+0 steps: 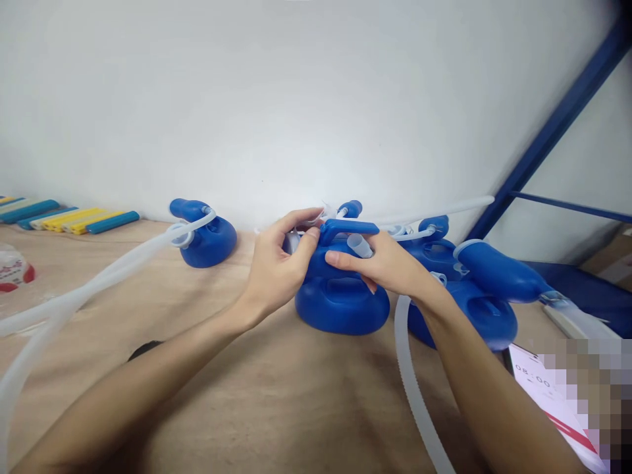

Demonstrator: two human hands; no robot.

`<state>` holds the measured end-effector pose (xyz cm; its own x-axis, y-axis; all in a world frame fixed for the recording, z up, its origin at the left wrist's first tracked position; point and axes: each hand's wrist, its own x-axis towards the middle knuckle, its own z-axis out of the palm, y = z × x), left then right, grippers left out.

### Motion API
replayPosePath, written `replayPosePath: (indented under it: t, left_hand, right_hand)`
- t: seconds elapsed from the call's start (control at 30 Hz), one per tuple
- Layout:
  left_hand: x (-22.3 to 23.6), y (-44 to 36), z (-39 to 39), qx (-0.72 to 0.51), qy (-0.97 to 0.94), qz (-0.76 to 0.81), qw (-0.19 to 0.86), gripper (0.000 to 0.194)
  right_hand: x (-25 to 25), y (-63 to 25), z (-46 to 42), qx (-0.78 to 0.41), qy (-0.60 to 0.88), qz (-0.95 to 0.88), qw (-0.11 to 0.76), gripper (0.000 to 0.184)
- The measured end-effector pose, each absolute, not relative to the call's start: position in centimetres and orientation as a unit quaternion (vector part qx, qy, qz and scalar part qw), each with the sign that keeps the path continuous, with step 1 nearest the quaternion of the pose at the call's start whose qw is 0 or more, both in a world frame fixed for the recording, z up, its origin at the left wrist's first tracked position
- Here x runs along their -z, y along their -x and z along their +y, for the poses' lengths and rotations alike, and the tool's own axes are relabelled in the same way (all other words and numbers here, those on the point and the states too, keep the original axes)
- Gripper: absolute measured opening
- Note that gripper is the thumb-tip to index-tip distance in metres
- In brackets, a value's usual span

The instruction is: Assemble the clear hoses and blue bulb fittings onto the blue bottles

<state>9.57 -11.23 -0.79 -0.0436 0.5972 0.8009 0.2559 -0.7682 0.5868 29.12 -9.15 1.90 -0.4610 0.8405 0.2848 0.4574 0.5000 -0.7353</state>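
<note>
A blue plastic urinal bottle (342, 309) stands upright on the wooden table between my hands. At its top, my left hand (276, 266) is closed, thumb and fingers pinching the mouth end beside a flat blue piece (353, 228), which sticks out to the right. My right hand (390, 263) is closed round a translucent hose, and its open end (359, 245) pokes out above the thumb. This thumb lies against the bottle's upper part. Below my right wrist, a ribbed white hose (412, 375) hangs toward the front edge. My fingers partly hide the bottle's neck.
Another blue bottle (210, 242) with long white hoses (99, 283) is at left. More blue bottles (469, 313) crowd the right side. Yellow and blue strips (93, 219) lie by the wall. A screen (538, 382) and blue metal frame (557, 125) stand at right.
</note>
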Motion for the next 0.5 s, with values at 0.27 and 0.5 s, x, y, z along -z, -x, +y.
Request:
replayPosePath:
  t: [0.27,0.5]
  left_hand:
    - [1.27,-9.76,-10.94,-0.689,-0.669,0.278,0.019,0.009]
    - [0.99,-9.9,-11.27,-0.704,-0.655,0.271,0.028,0.009]
  right_hand:
    - [-1.39,-29.33,-8.62,-0.333,0.389,-0.8,0.314,0.053]
    - [-1.55,-28.99,-8.8,-0.34,0.391,-0.797,0.312,0.058]
